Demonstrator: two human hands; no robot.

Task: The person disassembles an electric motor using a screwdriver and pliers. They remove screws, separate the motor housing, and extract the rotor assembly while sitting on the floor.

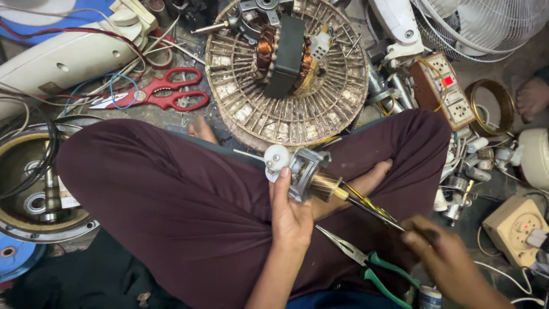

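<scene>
Left hand (290,214) is wrapped around the small fan motor (306,174), holding it up over my lap with the white plastic gear end (277,160) pointing up-left. Right hand (434,249) is pinched shut on a thin dark tool, looks like a screwdriver (374,214), whose tip meets the motor's copper-wound end (327,186). So the motor's long axis runs from upper-left to lower-right, straight down the tool toward the right hand, and the left is the nearer 1, actually touching it. Just below the tool, green-handled needle-nose pliers (366,263) lie on my thigh, closer to the right hand. Further out on the floor: a round fan grille with a motor stator (286,63) ahead, red scissors (163,91) off to the left, and a brown switchboard (449,91) to the right.
</scene>
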